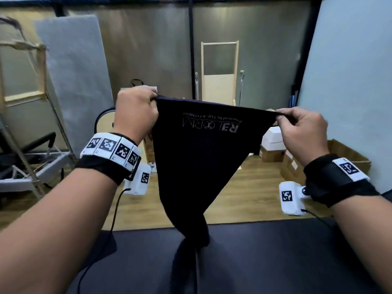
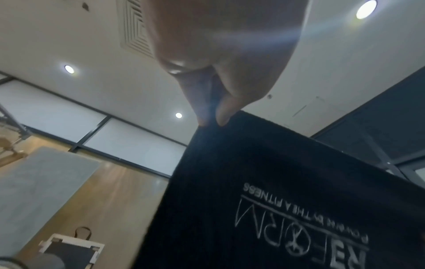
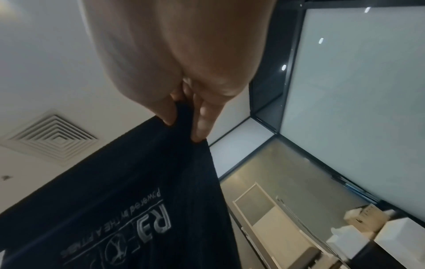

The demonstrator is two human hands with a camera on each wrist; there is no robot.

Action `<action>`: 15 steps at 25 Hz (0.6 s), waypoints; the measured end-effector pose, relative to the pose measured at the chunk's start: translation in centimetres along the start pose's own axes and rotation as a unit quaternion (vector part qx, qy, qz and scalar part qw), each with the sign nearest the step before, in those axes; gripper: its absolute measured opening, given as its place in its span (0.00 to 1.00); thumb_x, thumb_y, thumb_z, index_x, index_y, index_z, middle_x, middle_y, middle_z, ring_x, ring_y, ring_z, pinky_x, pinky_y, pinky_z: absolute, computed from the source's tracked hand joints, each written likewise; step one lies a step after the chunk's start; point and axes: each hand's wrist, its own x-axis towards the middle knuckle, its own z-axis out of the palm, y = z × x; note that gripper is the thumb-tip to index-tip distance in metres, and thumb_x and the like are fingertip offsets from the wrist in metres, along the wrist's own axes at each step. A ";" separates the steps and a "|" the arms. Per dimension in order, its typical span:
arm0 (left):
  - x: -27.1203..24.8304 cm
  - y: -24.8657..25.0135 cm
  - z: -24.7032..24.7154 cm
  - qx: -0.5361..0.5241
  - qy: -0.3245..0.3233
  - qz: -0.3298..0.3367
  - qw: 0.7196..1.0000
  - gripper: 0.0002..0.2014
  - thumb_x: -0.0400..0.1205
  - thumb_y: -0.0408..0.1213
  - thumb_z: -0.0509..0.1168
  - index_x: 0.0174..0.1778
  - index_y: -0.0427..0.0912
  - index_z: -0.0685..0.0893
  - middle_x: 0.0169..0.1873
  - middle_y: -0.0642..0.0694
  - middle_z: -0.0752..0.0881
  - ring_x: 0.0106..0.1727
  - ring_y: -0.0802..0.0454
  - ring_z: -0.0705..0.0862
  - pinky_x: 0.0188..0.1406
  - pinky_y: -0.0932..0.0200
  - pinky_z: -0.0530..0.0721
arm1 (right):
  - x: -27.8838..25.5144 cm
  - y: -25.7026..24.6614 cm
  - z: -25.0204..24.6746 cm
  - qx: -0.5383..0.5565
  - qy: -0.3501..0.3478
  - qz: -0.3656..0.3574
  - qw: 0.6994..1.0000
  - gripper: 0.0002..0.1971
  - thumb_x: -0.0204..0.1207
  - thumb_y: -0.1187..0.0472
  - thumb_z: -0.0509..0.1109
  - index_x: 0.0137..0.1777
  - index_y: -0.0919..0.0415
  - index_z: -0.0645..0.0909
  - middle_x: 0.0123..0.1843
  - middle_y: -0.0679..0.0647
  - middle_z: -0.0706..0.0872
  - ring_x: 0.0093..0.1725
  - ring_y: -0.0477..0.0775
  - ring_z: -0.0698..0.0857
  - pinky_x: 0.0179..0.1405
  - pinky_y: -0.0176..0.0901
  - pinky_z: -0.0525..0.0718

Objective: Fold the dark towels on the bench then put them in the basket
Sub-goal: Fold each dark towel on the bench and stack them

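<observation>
A dark towel (image 1: pixel 197 158) with grey printed lettering hangs in the air, stretched by its top edge between my two hands. My left hand (image 1: pixel 154 98) pinches the top left corner, seen close in the left wrist view where the towel (image 2: pixel 287 191) meets that hand (image 2: pixel 210 123). My right hand (image 1: pixel 280 115) pinches the top right corner; the right wrist view shows the same grip of the hand (image 3: pixel 181 131) on the towel (image 3: pixel 142 191). The towel narrows downward and its lower tip touches the black bench (image 1: pixel 275 255). No basket is in view.
Beyond the bench lies a wooden floor (image 1: pixel 244 194). Cardboard and white boxes (image 1: pixel 273 145) sit at the right by the wall. A grey mat (image 1: pixel 74 81) and a wooden frame (image 1: pixel 25 81) lean at the left; another wooden frame (image 1: pixel 219 71) stands at the back.
</observation>
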 end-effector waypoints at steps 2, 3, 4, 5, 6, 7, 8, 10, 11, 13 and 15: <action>-1.8 1.0 -0.8 0.008 0.001 0.009 1.000 0.15 0.73 0.30 0.62 0.47 0.34 0.93 0.50 0.40 0.93 0.55 0.43 0.90 0.62 0.51 0.85 | -1.0 0.2 -1.5 0.000 0.004 -0.013 1.000 0.10 0.77 0.58 0.72 0.53 0.56 0.92 0.51 0.50 0.94 0.56 0.51 0.91 0.66 0.49 0.85; -3.2 1.8 -1.0 0.010 -0.007 0.005 1.000 0.15 0.74 0.30 0.63 0.49 0.34 0.93 0.51 0.40 0.93 0.56 0.44 0.90 0.64 0.52 0.85 | -1.9 0.7 -2.3 -0.008 0.000 -0.011 1.000 0.10 0.77 0.58 0.72 0.54 0.56 0.92 0.52 0.51 0.94 0.56 0.52 0.91 0.66 0.49 0.85; -4.9 2.6 -0.9 0.008 -0.014 0.001 1.000 0.14 0.74 0.29 0.64 0.50 0.34 0.93 0.52 0.40 0.92 0.56 0.44 0.90 0.65 0.53 0.84 | -3.0 1.3 -3.2 -0.013 -0.010 -0.008 1.000 0.09 0.77 0.58 0.73 0.54 0.56 0.92 0.52 0.51 0.94 0.54 0.52 0.91 0.64 0.46 0.85; -6.6 3.3 -0.7 0.005 -0.023 -0.004 1.000 0.13 0.75 0.27 0.66 0.50 0.33 0.93 0.52 0.39 0.92 0.55 0.43 0.90 0.64 0.53 0.83 | -4.3 1.8 -4.0 -0.019 -0.019 0.001 1.000 0.09 0.77 0.59 0.74 0.54 0.56 0.92 0.51 0.51 0.94 0.52 0.52 0.90 0.61 0.41 0.85; -8.7 4.4 -0.5 0.002 -0.033 -0.005 0.999 0.11 0.75 0.26 0.68 0.51 0.33 0.92 0.52 0.39 0.92 0.54 0.43 0.91 0.63 0.54 0.83 | -5.9 2.5 -5.2 -0.024 -0.028 0.010 0.999 0.08 0.77 0.61 0.75 0.54 0.56 0.93 0.50 0.51 0.94 0.51 0.52 0.90 0.57 0.38 0.83; -10.9 5.7 -0.5 0.004 -0.047 -0.004 0.999 0.11 0.76 0.26 0.69 0.50 0.34 0.92 0.51 0.39 0.93 0.52 0.43 0.91 0.61 0.55 0.84 | -7.8 3.4 -6.5 -0.033 -0.039 0.017 0.999 0.08 0.77 0.62 0.75 0.53 0.56 0.93 0.49 0.51 0.94 0.50 0.52 0.90 0.55 0.37 0.81; -13.5 7.0 -0.4 0.010 -0.068 -0.003 0.998 0.10 0.76 0.26 0.70 0.49 0.35 0.93 0.48 0.40 0.93 0.49 0.44 0.91 0.57 0.56 0.85 | -10.0 4.5 -7.8 -0.043 -0.053 0.024 0.997 0.08 0.76 0.64 0.76 0.53 0.56 0.93 0.49 0.51 0.94 0.50 0.52 0.90 0.56 0.36 0.80; -19.2 9.1 0.1 0.030 -0.145 -0.032 0.988 0.07 0.76 0.28 0.70 0.45 0.40 0.93 0.41 0.43 0.93 0.41 0.43 0.91 0.47 0.55 0.88 | -14.9 7.0 -10.2 -0.058 -0.099 0.046 0.992 0.08 0.74 0.67 0.78 0.51 0.58 0.94 0.48 0.51 0.95 0.50 0.53 0.90 0.55 0.34 0.79; -22.4 10.1 0.4 0.044 -0.199 -0.066 0.977 0.07 0.77 0.30 0.68 0.42 0.42 0.92 0.38 0.43 0.92 0.39 0.41 0.90 0.42 0.52 0.88 | -17.5 8.4 -11.3 -0.067 -0.127 0.064 0.988 0.08 0.73 0.69 0.78 0.50 0.58 0.94 0.47 0.51 0.95 0.50 0.54 0.91 0.53 0.31 0.77; -28.1 11.6 1.0 0.069 -0.312 -0.125 0.939 0.08 0.76 0.35 0.61 0.39 0.44 0.87 0.35 0.42 0.89 0.40 0.35 0.87 0.37 0.46 0.86 | -22.6 11.1 -13.3 -0.097 -0.181 0.096 0.974 0.09 0.72 0.70 0.79 0.49 0.59 0.94 0.47 0.52 0.95 0.51 0.54 0.92 0.52 0.31 0.77; -33.3 13.9 0.7 0.080 -0.408 -0.175 0.892 0.09 0.76 0.37 0.57 0.36 0.43 0.82 0.33 0.44 0.84 0.43 0.34 0.86 0.36 0.49 0.82 | -27.3 13.4 -15.7 -0.137 -0.237 0.121 0.954 0.09 0.72 0.69 0.79 0.50 0.59 0.94 0.48 0.52 0.95 0.53 0.56 0.93 0.55 0.37 0.80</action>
